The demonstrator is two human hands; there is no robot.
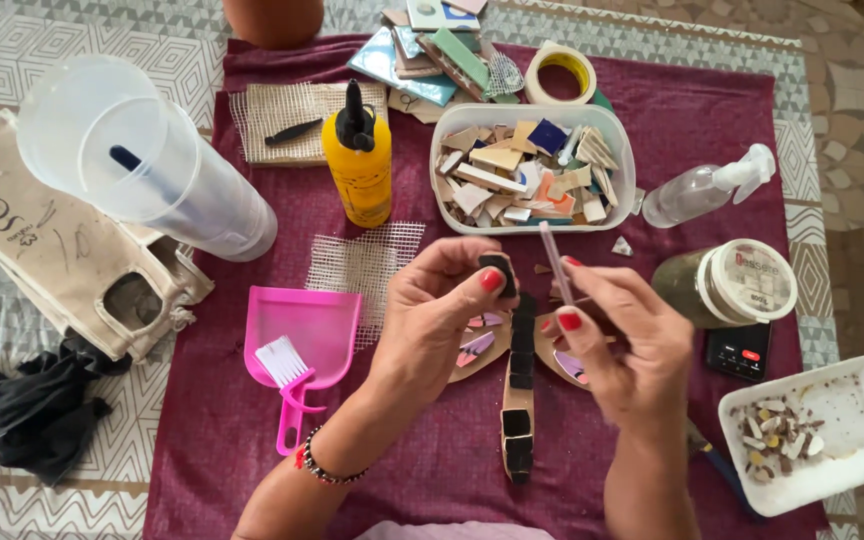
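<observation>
Across the worktop lies a maroon cloth [432, 450], carrying the working materials. Largest items: a clear plastic jug [142, 165] at left and a clear tub of broken tile pieces [530, 170] at centre rear. A yellow glue bottle [357, 165] stands between them; a pink dustpan with brush [297, 345] lies just left of the hands. A wooden cut-out partly covered with black tiles [519, 395] lies directly beneath the hands.

Left hand [432, 320]: grip closed on a small black square tile [498, 272], pinched between thumb and fingertips by its edges, held above the cut-out. Right hand [627, 345]: grip closed on a thin pale stick [555, 262], held close to the tile.

Assessment: the tile appears light, rigid and brittle, probably smooth-faced. Edge pinch is the sound hold; broken edges may be sharp.
</observation>
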